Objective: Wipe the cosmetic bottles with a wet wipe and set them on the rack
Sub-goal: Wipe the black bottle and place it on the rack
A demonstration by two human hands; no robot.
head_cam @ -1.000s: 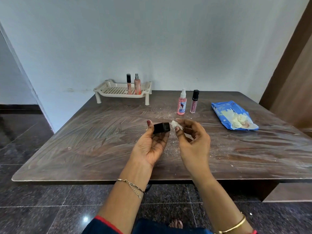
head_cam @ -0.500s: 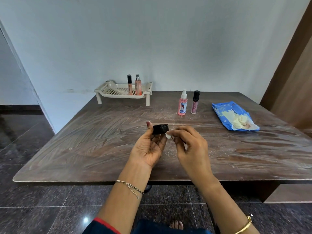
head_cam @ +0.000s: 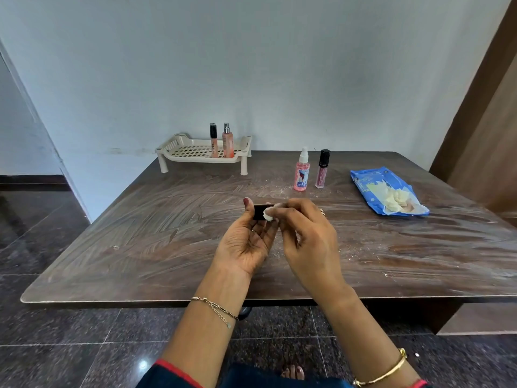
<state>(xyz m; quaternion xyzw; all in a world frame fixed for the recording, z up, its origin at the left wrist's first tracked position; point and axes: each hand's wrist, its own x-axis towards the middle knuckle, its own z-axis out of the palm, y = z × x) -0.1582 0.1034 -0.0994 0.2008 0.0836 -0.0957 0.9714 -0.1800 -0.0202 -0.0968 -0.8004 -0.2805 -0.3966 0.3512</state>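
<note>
My left hand (head_cam: 246, 245) holds a small black cosmetic case (head_cam: 258, 212) sideways between thumb and fingers, above the middle of the table. My right hand (head_cam: 305, 242) pinches a small white wet wipe (head_cam: 269, 214) and presses it against the case's right end. A cream plastic rack (head_cam: 195, 154) stands at the back left with a lip gloss tube (head_cam: 213, 140) and a peach spray bottle (head_cam: 227, 140) upright on it. A pink spray bottle (head_cam: 301, 172) and a black-capped pink gloss tube (head_cam: 322, 168) stand on the table right of the rack.
An open blue wet-wipe pack (head_cam: 387, 191) lies at the right of the brown table (head_cam: 140, 233), whose top is streaked and dotted with white crumbs. A wall runs behind the table and a wooden door is at the far right.
My right hand has moved left with the wipe, from just off the case's end onto it, covering part of the case. My left hand has kept its hold.
</note>
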